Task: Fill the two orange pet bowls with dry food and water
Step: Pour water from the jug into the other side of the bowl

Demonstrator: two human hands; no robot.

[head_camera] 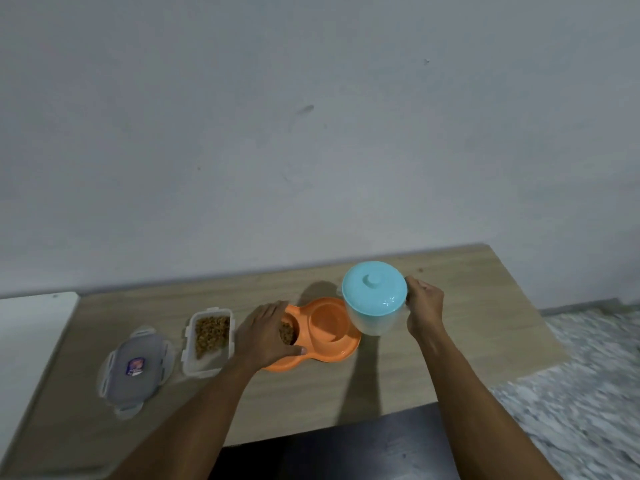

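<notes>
Orange bowls (pixel 341 351) sit low centre; my left hand (pixel 266 336) curls its fingers over the kibble (pixel 286 332) side, my right hand (pixel 424 306) wraps the jug (pixel 374 306) handle. I should tip slowly over the empty well (pixel 329 322).

orange double bowl (pixel 341 353), kibble (pixel 286 333) in left well, blue-lidded jug (pixel 374 292) upright at right well
</notes>
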